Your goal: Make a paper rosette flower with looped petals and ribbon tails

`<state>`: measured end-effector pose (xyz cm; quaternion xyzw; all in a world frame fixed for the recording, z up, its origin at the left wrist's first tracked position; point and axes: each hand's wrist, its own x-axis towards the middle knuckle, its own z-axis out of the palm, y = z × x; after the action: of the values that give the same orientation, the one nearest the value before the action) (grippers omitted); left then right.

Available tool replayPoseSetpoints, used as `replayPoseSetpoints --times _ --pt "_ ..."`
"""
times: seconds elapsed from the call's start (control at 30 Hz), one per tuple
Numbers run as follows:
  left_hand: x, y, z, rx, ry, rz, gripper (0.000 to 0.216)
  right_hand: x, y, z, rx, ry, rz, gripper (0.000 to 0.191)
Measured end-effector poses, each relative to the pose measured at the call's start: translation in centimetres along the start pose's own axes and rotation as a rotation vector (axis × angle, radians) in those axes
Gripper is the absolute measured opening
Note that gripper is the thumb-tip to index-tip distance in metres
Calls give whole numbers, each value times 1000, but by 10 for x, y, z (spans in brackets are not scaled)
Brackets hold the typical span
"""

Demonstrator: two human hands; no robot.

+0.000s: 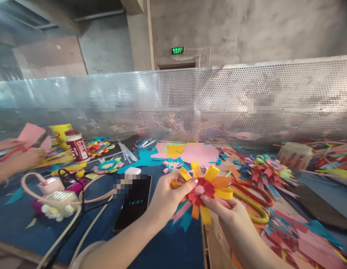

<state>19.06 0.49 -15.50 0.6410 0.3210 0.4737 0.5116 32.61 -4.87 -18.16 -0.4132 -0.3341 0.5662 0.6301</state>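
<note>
Both of my hands hold a paper flower (206,185) with yellow and orange looped petals, a red fringed middle and a small pink centre. My left hand (167,198) grips its left side, thumb pressed on the red middle. My right hand (228,216) pinches it from below, thumb near the pink centre. The flower hovers just above the blue table (167,246), where it meets a wooden board (215,246).
A black phone (134,203) lies left of my left hand. Yellow-and-red scissors (253,203) lie to the right. More paper flowers (267,170), coloured sheets (190,151) and scraps (299,239) cover the table. Another person's hands (15,157) cut pink paper at far left. A perforated metal screen (190,104) stands behind.
</note>
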Motion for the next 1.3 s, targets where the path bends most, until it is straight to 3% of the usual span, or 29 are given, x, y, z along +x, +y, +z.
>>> replayPoseSetpoints --times 0.3,0.6,0.77,1.17,1.3 --pt "5 -3 -3 41 -20 -30 21 -4 -6 -2 -25 61 9 23" --pt "12 -7 -10 16 -26 20 44 1 -6 -9 -151 100 19 39" --pt "13 -7 -8 -26 -139 -75 31 3 -6 -11 -199 105 -26 32" --pt "11 -7 -6 -25 -41 -164 17 6 -6 -9 -193 7 -52 34" --pt "12 -9 -6 -52 -90 -157 20 6 -9 -9 -179 5 -53 31"
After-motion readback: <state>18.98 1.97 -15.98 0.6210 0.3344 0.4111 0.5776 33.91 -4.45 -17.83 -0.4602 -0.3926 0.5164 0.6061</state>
